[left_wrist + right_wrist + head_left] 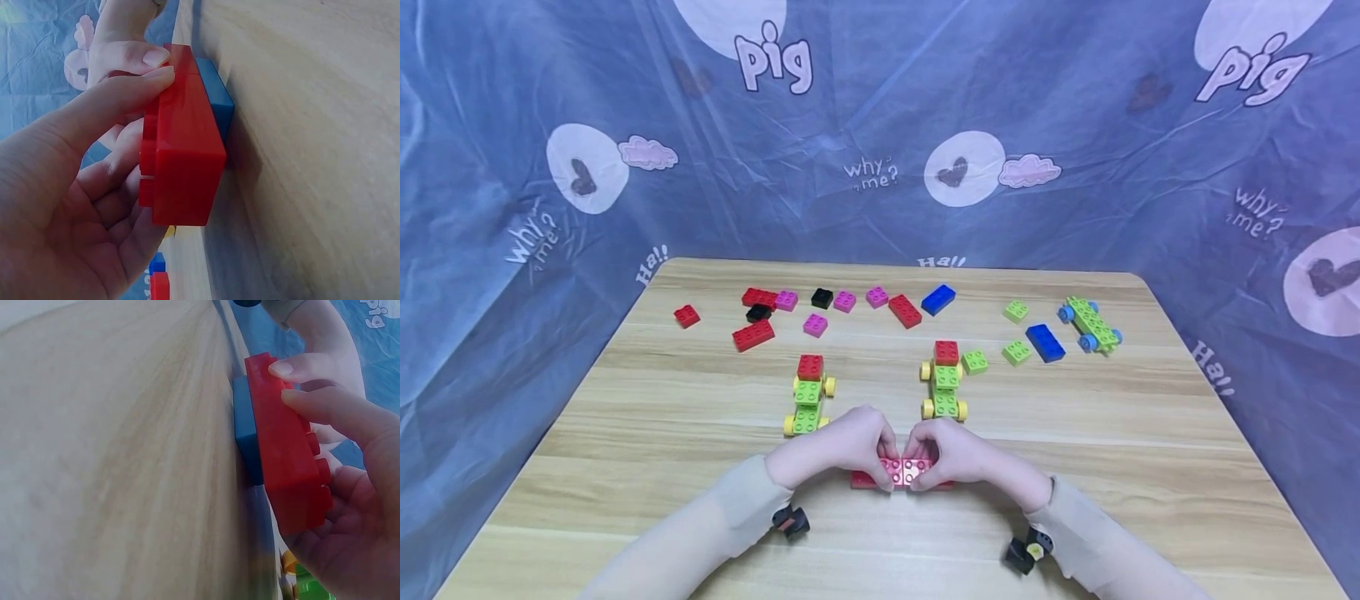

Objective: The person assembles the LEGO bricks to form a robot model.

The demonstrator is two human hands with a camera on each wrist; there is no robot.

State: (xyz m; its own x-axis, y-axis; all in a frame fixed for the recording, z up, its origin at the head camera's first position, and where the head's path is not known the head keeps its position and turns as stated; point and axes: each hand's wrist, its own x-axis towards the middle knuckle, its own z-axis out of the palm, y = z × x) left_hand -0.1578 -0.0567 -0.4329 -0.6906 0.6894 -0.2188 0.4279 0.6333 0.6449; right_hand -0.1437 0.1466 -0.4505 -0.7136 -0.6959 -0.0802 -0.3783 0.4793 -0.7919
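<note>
Red plastic, head view: the left hand [865,443] and right hand [958,452] pinch a left brick [896,468] and right brick [916,468], end to end. Two cars [946,379] limit forward room; the table [895,554] offers bare wood nearer the person. Left wrist view: a blue brick [215,97] lies beneath; straight, level pressure should serve best. Right wrist view: the outer end overhangs; shadow leaves stud seating uncertain.

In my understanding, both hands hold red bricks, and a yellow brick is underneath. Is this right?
Not fully: a blue brick is underneath, not a yellow one, as the left wrist view shows. The left hand and right hand do hold red bricks.
</note>
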